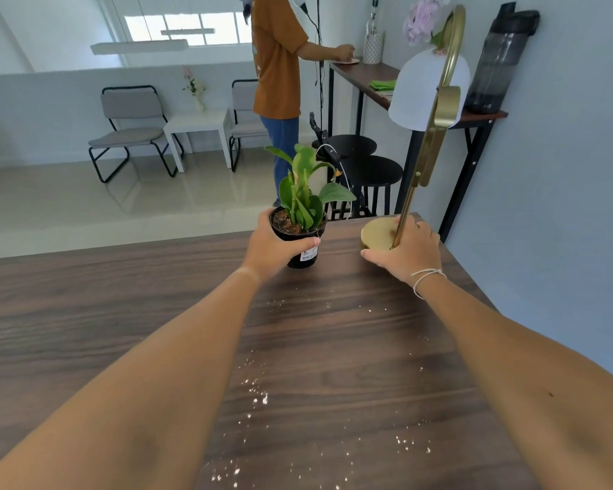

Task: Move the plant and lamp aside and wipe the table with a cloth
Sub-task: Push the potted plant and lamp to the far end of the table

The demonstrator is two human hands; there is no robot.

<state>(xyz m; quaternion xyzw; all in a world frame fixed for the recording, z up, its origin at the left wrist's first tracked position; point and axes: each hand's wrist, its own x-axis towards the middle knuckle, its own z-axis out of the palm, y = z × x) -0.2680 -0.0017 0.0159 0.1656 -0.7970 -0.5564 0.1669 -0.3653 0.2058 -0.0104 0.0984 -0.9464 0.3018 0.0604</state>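
A green plant (303,196) in a black pot stands near the far edge of the dark wooden table (85,313). My left hand (273,247) is wrapped around the pot. To its right stands a brass lamp (436,125) with a white shade and a round gold base (377,233). My right hand (407,254) grips that base at the foot of the stem. White crumbs (259,397) lie scattered over the table between my arms. No cloth lies on this table.
A person in an orange shirt (278,54) stands beyond the table at a high side table (376,70) holding a green folded cloth (383,84), a vase and a dark bottle. Black stools (365,160) stand below. Chairs and a white side table sit at the back left.
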